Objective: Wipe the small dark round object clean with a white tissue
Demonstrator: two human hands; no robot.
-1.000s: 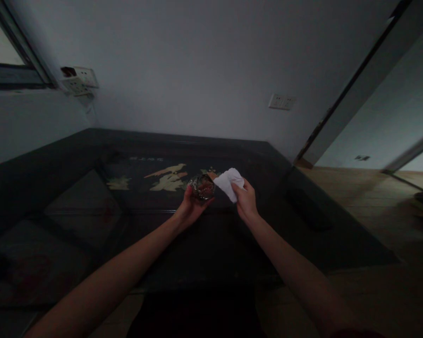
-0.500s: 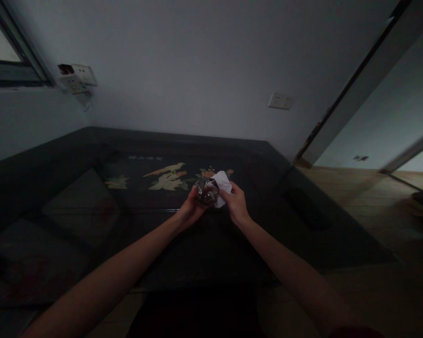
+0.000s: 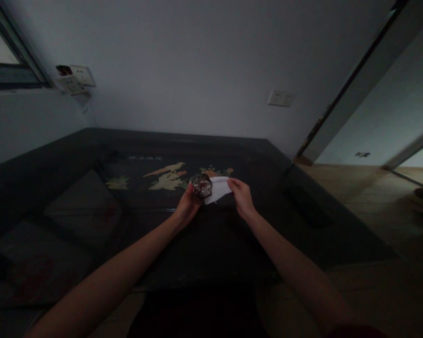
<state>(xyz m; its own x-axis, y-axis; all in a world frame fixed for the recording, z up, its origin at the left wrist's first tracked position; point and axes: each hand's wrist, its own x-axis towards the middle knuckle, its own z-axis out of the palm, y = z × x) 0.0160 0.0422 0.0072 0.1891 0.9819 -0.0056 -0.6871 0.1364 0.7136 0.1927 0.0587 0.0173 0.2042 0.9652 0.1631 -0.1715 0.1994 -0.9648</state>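
Dim light falls on a pale wall behind the dark table. Midway between the table's front and back edges, I see the left hand gripping a shiny vessel, perhaps glass, though it's too dark to be sure. The right hand pinches a white sheet, its far end overlapped by the vessel.

My one feed is head-worn: I look forward and down, across the dark tabletop to the pale wall behind it. The view is wide, taken from just above, with the left hand and right hand near mid-picture and floor towards the right edge.
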